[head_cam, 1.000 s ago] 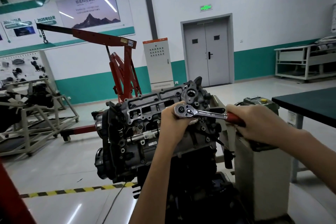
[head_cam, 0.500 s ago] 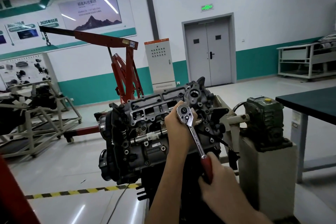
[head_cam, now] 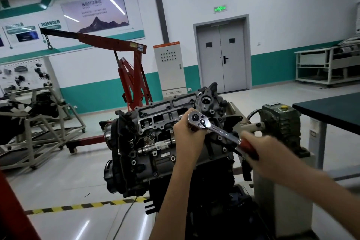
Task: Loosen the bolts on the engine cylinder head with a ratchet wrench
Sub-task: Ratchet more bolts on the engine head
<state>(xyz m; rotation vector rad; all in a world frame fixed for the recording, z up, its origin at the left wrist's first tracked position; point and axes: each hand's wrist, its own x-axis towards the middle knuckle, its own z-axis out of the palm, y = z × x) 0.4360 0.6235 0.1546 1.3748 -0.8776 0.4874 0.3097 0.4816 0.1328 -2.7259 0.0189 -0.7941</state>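
Observation:
A grey engine cylinder head [head_cam: 155,117] sits tilted on a stand at the centre of the view. A chrome ratchet wrench [head_cam: 216,129] with a red grip lies across its right part, head up at the left, handle slanting down to the right. My left hand [head_cam: 188,138] is wrapped around the socket under the ratchet head, and it hides the bolt. My right hand [head_cam: 266,154], blurred by motion, grips the red handle.
A grey-green gearbox [head_cam: 280,122] on a pedestal stands just right of the engine. A dark-topped table [head_cam: 331,109] juts in at the right. A red engine crane [head_cam: 132,76] stands behind, a frame cart [head_cam: 39,132] at the left. Yellow-black tape [head_cam: 78,205] marks the floor.
The wrench handle pointed right, swung down toward me, and has now swung back up to the lower right with my right hand. My left hand stayed at the ratchet head.

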